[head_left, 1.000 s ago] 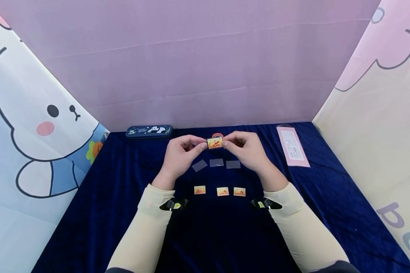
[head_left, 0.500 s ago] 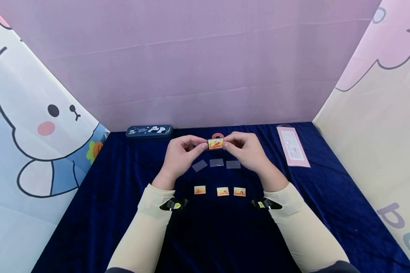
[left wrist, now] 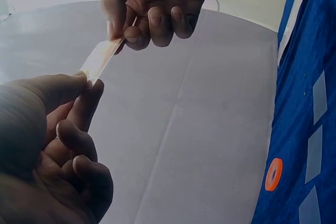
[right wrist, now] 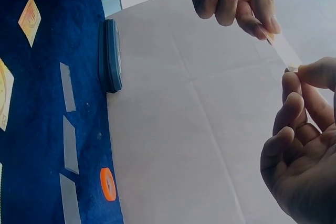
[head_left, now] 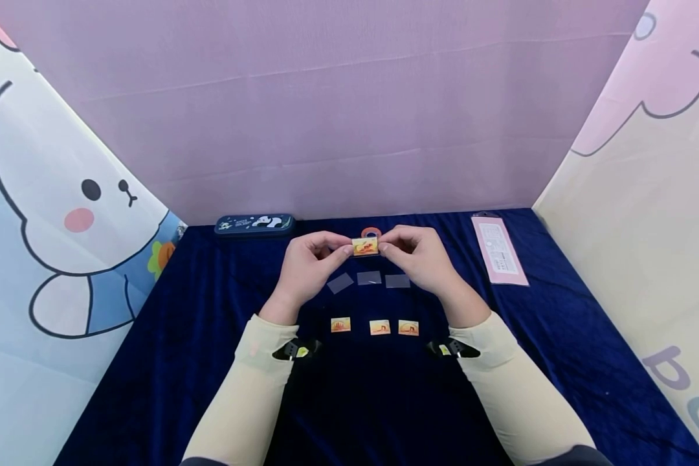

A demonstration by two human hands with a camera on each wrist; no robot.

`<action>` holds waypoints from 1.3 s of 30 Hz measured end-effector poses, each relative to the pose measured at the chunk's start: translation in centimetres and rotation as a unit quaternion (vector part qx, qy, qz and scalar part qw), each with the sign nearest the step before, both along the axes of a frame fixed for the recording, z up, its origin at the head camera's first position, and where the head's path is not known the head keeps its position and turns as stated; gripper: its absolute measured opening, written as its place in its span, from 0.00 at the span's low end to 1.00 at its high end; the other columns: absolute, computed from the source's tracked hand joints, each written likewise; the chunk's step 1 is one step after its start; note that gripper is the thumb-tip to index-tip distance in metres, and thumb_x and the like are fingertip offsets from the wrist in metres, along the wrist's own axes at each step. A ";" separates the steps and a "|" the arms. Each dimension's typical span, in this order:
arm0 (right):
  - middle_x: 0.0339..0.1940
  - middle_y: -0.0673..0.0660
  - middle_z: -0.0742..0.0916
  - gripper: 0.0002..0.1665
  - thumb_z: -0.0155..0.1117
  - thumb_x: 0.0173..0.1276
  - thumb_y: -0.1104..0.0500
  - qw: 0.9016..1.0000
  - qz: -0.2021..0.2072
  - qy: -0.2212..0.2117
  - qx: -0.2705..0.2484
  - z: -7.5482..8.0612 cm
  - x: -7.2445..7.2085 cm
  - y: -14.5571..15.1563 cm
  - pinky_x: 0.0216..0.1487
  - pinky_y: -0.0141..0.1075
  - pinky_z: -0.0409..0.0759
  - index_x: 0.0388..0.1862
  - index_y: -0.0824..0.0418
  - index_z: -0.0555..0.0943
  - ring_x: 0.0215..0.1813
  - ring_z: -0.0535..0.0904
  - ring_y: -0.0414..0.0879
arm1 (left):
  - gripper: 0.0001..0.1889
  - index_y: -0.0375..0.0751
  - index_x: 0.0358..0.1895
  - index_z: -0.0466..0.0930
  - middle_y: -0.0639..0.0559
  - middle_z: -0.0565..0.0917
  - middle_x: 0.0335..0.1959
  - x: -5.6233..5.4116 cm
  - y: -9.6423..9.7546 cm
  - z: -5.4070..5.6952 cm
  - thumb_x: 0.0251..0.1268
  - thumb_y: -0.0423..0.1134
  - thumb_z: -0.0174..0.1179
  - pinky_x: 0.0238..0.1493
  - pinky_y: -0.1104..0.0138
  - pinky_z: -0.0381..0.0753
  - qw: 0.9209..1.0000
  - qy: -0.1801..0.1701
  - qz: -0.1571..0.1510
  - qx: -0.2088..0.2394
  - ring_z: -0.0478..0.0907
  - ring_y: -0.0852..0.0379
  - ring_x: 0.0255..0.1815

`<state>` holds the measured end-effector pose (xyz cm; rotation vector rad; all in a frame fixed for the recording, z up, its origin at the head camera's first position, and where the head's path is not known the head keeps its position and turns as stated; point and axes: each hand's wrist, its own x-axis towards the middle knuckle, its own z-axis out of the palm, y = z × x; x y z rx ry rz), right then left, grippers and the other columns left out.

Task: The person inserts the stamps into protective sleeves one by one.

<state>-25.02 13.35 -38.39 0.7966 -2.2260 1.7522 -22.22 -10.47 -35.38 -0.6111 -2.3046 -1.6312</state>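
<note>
the head view gives the plain front of the small picture card [head_left: 365,246], its yellow and orange print held up above the tabletop [head_left: 169,362] between the two hands. the left hand [head_left: 307,266] pinches its left edge, the right hand [head_left: 422,257] its right edge. what that view hides, the wrist views give: thumb and fingertips meet on either side of the card, the other fingers of each hand curl below the pinch, and the card stands tilted, its print washed pale.

from the head the orange ring [head_left: 371,229] sits just behind the card; both wrist views show it whole on the blue cloth, beside a row of three clear slips [head_left: 369,277]. three more printed cards [head_left: 380,327] lie in a line nearer the person in the head view; the right wrist view catches them at its left side, two cut off by the edge. the pencil case [head_left: 254,224] turns its panda lid to the head camera, its thick side to the right wrist one. the head view also shows the whole pink packet [head_left: 499,251] at far right.
</note>
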 end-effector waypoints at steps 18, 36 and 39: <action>0.30 0.61 0.85 0.04 0.68 0.72 0.71 0.999 -0.020 -0.009 0.027 0.0 -0.2 -0.2 0.25 0.31 0.68 0.41 0.72 0.88 0.24 0.69 0.42 | 0.05 0.36 0.44 0.91 0.45 0.88 0.32 -1.9 -0.4 -2.3 0.69 0.31 0.70 0.21 0.69 0.62 1.000 0.002 0.000 -0.012 0.66 0.44 0.19; 0.30 0.56 0.85 0.04 0.70 0.74 0.63 1.000 -0.025 -0.005 0.013 -0.3 -0.4 0.2 0.26 0.34 0.70 0.43 0.62 0.90 0.25 0.71 0.46 | 0.03 0.45 0.41 0.90 0.46 0.82 0.26 -2.6 -1.5 -2.7 0.71 0.39 0.71 0.20 0.67 0.64 1.000 0.020 -0.002 0.002 0.66 0.51 0.18; 0.30 0.57 0.85 0.04 0.70 0.74 0.63 0.999 -0.028 -0.008 0.019 -0.4 -0.4 0.3 0.26 0.34 0.69 0.44 0.60 0.90 0.25 0.71 0.46 | 0.03 0.44 0.41 0.89 0.44 0.80 0.25 -3.0 -2.3 -2.7 0.71 0.38 0.71 0.19 0.67 0.64 1.000 0.021 0.015 0.011 0.66 0.53 0.18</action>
